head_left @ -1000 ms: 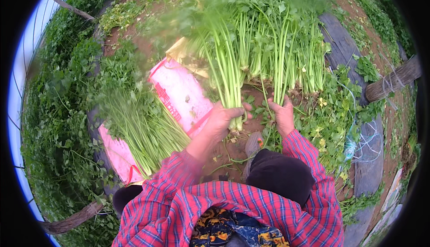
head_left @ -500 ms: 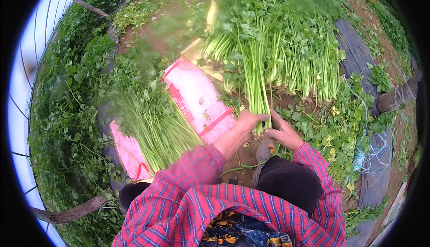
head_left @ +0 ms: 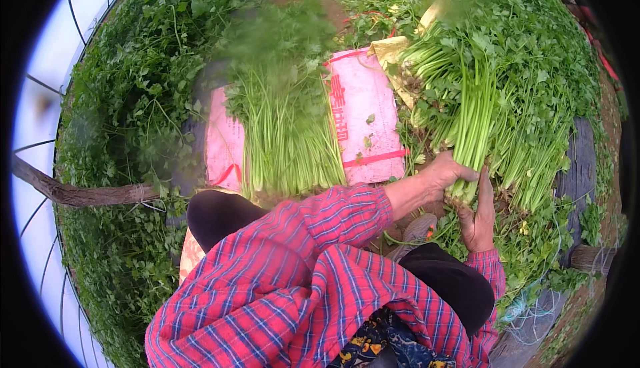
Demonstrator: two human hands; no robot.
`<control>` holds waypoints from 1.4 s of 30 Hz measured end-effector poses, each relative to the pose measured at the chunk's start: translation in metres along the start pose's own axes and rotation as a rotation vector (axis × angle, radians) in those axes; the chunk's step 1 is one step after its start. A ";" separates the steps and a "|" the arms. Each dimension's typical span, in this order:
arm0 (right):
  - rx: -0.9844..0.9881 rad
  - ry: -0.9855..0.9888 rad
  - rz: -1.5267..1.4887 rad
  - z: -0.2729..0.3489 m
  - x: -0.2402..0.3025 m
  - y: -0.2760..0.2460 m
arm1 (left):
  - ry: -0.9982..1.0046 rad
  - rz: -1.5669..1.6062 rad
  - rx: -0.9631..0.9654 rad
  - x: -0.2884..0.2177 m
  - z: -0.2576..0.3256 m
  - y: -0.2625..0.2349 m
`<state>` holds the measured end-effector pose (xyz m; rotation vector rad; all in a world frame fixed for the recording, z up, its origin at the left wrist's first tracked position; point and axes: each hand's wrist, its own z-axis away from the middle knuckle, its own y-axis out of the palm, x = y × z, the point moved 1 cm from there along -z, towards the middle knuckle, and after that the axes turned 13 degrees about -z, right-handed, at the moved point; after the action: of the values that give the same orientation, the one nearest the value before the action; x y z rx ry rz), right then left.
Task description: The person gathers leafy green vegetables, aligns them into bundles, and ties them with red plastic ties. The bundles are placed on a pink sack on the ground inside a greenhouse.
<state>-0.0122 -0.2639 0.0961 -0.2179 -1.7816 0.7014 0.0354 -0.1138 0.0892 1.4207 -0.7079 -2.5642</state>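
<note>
My left hand (head_left: 445, 176) is closed around the lower stalks of a bunch of celery (head_left: 475, 111), its thumb across the front. The bunch stands nearly upright, leaves away from me and root ends toward me. Against the right side of its base rests my right hand (head_left: 479, 220), fingers stretched out and thumb apart. Behind and right of the bunch lies a pile of celery (head_left: 533, 161) with its roots toward me. More celery (head_left: 290, 141) is spread in a row on a pink sack (head_left: 373, 108) at left.
Growing greens (head_left: 120, 121) fill the left side. A wooden post (head_left: 93, 195) crosses at left, and another post (head_left: 592, 259) stands at right. Tangled light-blue twine (head_left: 523, 309) lies at lower right near dark plastic sheeting (head_left: 577, 168). My shoe (head_left: 417, 229) is just below the bunch.
The view has swung left, so the sack and piles sit further right. My left hand still grips the celery bunch; my right fingers now lie straighter along its base.
</note>
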 end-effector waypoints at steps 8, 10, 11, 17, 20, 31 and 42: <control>-0.048 0.324 0.360 0.132 -0.100 -0.008 | 0.525 -0.112 0.117 -0.143 0.050 -0.055; 0.135 0.712 0.399 0.192 -0.128 -0.002 | 0.578 -0.105 0.031 -0.157 0.059 -0.086; 0.246 0.987 0.348 0.231 -0.135 -0.001 | 0.593 -0.099 0.056 -0.160 0.055 -0.103; 0.437 1.254 0.259 0.400 -0.126 0.042 | 0.257 -0.231 -0.344 -0.075 -0.040 -0.210; 0.409 1.190 0.067 0.370 -0.119 0.031 | -0.070 -0.210 -0.478 -0.004 -0.081 -0.264; -0.710 0.848 0.407 0.053 -0.277 -0.070 | -0.303 -0.208 -0.581 0.064 -0.084 -0.289; -0.786 0.279 -1.130 0.044 -0.119 -0.123 | 0.166 -0.827 -0.564 0.007 -0.032 -0.147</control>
<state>0.0113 -0.4349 0.0610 0.1795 -1.5026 -0.8043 0.0746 0.0026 0.0021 1.9097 0.7425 -2.7307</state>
